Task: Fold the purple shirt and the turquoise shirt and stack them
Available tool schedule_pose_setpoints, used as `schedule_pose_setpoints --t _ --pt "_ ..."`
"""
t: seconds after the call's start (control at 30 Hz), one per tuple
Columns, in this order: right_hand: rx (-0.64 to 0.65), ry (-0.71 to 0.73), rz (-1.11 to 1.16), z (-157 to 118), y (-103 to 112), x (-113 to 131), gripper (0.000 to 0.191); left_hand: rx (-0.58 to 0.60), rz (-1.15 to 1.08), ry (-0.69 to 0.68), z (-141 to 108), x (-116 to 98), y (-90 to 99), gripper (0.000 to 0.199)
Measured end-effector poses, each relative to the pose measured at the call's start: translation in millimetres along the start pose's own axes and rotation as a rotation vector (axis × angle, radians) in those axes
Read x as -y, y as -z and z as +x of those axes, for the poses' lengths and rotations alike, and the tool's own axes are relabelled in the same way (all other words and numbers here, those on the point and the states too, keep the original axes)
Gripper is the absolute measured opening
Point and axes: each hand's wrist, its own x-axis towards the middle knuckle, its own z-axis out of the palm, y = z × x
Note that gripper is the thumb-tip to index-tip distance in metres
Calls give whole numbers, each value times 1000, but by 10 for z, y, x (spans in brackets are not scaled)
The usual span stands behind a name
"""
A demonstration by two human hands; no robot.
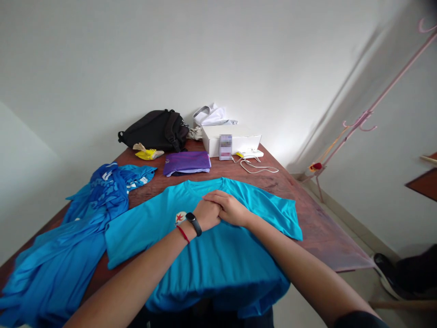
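Observation:
My left hand [208, 216], with a dark band on its wrist, rests over the chest of a turquoise T-shirt [218, 255]. Folded across it is my right hand [232, 208], its fingers wrapped over the back of the left. The left fingers are hidden beneath the right hand. Collar away from me, the T-shirt is spread on the wooden table [314, 223], both sleeves out to the sides and its hem hanging over the near edge. A small emblem [180, 217] shows beside my left wrist.
Crumpled blue clothing [78, 237] lies along the left. Behind the shirt are a folded purple garment [187, 161], a yellow item [146, 154], a black backpack [153, 130], a white box [210, 141] and a white cable [259, 169]. A pink rack [362, 119] stands right.

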Motion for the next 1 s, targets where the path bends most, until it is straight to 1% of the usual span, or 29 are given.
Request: schedule_pose_setpoints --t 0.1,0.17,0.23,0.43,0.53,0.7,0.87,1.0 --pt "-105 -77 -2 3 25 -8 61 5 50 -10 -28 -26 101 20" --pt "-158 -99 -1 -1 38 -21 59 4 98 -46 -41 -54 155 18" --pt "-181 -101 -6 -5 41 -28 57 7 121 -83 -45 -81 183 19" --pt "-199 -125 -21 -11 15 6 49 6 55 -113 -44 -129 174 20" --pt "-196 -175 -37 -18 4 15 42 36 17 -107 -47 -150 184 19" --pt "-148 -243 -92 -34 -10 3 34 88 -40 -78 -50 -174 218 17" --pt "-152 -262 -98 -46 9 20 28 75 -167 -108 -39 -219 243 12" --pt "-166 -249 -85 -52 45 39 23 65 -270 -110 -31 -275 267 12"
